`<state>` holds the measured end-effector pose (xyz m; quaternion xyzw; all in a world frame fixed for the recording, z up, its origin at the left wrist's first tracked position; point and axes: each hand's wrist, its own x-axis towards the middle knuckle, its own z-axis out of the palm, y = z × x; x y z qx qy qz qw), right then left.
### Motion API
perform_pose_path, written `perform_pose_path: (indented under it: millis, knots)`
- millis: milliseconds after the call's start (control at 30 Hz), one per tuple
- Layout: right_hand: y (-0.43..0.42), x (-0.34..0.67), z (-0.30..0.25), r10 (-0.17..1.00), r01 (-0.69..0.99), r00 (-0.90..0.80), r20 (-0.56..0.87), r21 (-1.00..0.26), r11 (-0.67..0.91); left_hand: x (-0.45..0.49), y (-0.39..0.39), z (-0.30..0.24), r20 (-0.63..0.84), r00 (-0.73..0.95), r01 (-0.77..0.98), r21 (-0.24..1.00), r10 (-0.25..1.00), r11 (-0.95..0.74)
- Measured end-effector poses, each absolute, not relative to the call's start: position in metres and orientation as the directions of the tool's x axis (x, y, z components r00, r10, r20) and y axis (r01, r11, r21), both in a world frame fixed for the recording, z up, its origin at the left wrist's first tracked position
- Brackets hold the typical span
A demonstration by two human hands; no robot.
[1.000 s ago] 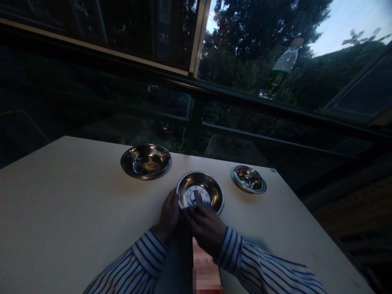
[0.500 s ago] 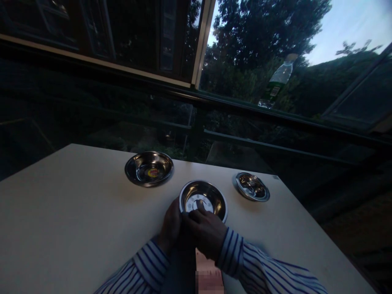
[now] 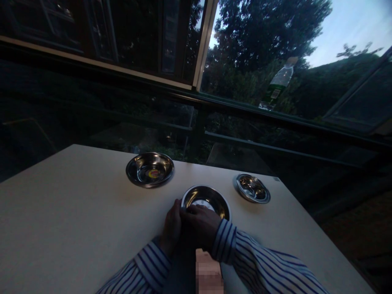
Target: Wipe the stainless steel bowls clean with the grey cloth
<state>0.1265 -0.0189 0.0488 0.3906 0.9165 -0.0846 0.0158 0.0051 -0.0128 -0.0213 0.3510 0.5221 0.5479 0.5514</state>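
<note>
A round stainless steel bowl (image 3: pixel 208 192) sits in front of me at the near middle of the white table, its open side tipped toward me. My left hand (image 3: pixel 172 224) is closed on its left side, fingers along the outer wall. Across the bowl's near part lies my right hand (image 3: pixel 202 223), its fingers curled near the left rim. It covers much of the bowl's bottom, and whatever its fingers pinch is hidden. Both wrists come out of blue-and-white striped sleeves.
On the white table (image 3: pixel 76 212), a wider steel dish (image 3: pixel 137 169) with a yellow-red sticker stands back left. A smaller steel dish (image 3: pixel 249 198) is back right. Below my hands is a pinkish, partly pixelated thing (image 3: pixel 208 261). A bottle (image 3: pixel 277 87) with a green label stands by the window.
My right hand has slid slightly left, and its finger no longer points up inside the bowl. The bowl has shifted a little right and nearer. My left hand keeps its hold.
</note>
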Motion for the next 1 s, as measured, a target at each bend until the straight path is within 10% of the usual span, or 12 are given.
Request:
perform_pose_path:
  millis: [1000]
  knots:
    - [0.043, 0.124, 0.06, 0.885, 0.905, -0.408, -0.225, 0.031, 0.425, 0.008, -0.019, -0.005, -0.122, -0.126, -0.127, 0.986, 0.984, 0.106]
